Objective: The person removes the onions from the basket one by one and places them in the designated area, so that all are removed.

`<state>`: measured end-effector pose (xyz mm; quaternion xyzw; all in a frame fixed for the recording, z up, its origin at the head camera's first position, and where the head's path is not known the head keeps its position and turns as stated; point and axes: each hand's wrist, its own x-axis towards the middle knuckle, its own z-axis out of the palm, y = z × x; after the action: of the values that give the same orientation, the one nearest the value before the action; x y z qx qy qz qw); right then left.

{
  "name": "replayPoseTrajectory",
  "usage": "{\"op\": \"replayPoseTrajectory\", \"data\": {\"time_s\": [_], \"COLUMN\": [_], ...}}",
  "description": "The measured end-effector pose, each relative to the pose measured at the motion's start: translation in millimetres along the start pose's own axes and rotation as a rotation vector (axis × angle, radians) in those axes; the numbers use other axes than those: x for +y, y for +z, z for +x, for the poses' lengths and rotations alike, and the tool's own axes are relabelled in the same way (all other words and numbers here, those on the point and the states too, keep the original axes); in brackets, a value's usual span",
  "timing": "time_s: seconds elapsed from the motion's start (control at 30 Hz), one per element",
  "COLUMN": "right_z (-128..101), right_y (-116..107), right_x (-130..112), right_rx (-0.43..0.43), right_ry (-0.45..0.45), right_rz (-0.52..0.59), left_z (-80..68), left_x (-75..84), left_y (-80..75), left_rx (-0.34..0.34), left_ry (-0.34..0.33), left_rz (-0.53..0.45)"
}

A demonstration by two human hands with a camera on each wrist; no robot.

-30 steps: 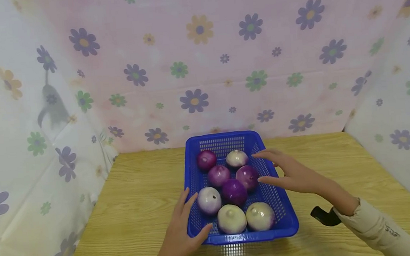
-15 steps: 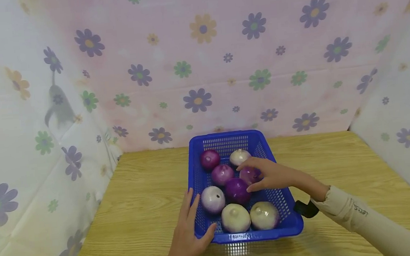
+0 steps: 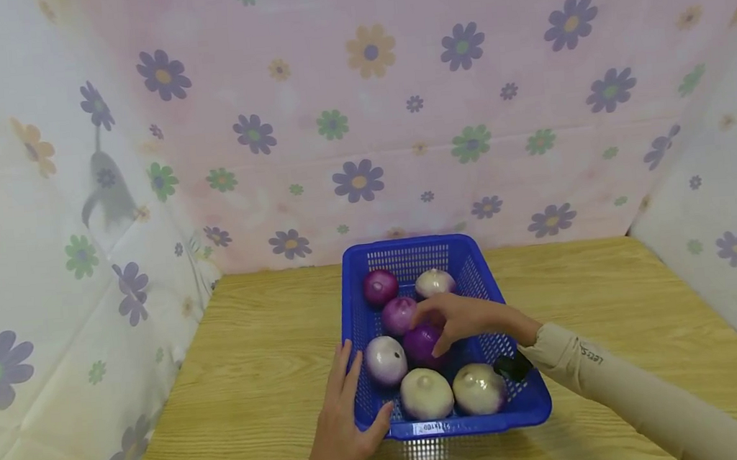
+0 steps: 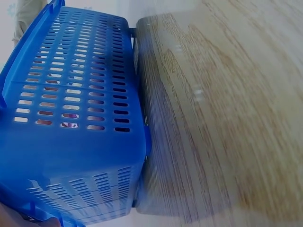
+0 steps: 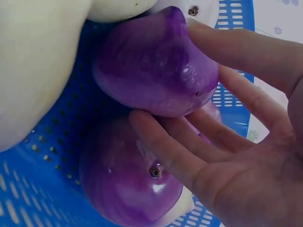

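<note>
A blue perforated plastic basket (image 3: 532,405) holds several red and pale onions. My right hand (image 3: 463,318) reaches into its middle from the right. In the right wrist view its thumb and fingers (image 5: 241,97) lie around opposite sides of a deep purple onion (image 5: 151,66). Another purple onion (image 5: 128,179) lies just under those fingers, and the hand mostly hides it in the head view. My left hand (image 3: 343,427) rests at the basket's front left corner, fingers extended along the left rim and thumb by the front rim.
The basket stands on a wood-grain table (image 3: 267,339). Two pale onions (image 3: 427,393) lie at its near end, a whitish one (image 3: 386,361) on the left. Farther back are a red onion (image 3: 381,287) and a white one (image 3: 435,282). Flower-print cloth (image 3: 305,83) encloses the table.
My right hand has moved left and down from the basket's right rim, over the purple onions, to the deep purple one. The left hand stays at the front left corner.
</note>
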<state>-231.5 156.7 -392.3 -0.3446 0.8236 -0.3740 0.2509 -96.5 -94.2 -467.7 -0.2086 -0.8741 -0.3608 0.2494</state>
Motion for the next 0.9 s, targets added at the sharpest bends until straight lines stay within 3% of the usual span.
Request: {"op": "replayPoseTrajectory", "data": {"time_s": [0.1, 0.23, 0.33, 0.47, 0.73, 0.9], "right_z": [5.9, 9.4, 10.5, 12.6, 13.9, 8.8], "right_y": [1.2, 4.3, 6.3, 7.3, 5.0, -1.4], "right_x": [1.2, 3.6, 4.7, 5.8, 8.0, 3.2], "right_rx": [-0.025, -0.032, -0.041, -0.047, 0.012, 0.049], "right_ry": [-0.009, -0.006, -0.035, -0.08, -0.054, 0.0], "right_rz": [-0.008, -0.113, -0.197, -0.22, -0.121, -0.014], "left_z": [0.2, 0.2, 0.3, 1.6, 3.8, 1.4], "left_x": [0.5, 0.3, 0.0, 0.2, 0.5, 3.9], "left_y": [0.4, 1.2, 1.3, -1.2, -2.2, 1.4], "left_rx": [-0.005, 0.009, 0.029, 0.044, 0.051, 0.011], "left_ry": [-0.008, 0.007, 0.024, 0.034, 0.053, 0.008], "left_rz": [-0.003, -0.001, -0.002, -0.007, -0.009, -0.029]}}
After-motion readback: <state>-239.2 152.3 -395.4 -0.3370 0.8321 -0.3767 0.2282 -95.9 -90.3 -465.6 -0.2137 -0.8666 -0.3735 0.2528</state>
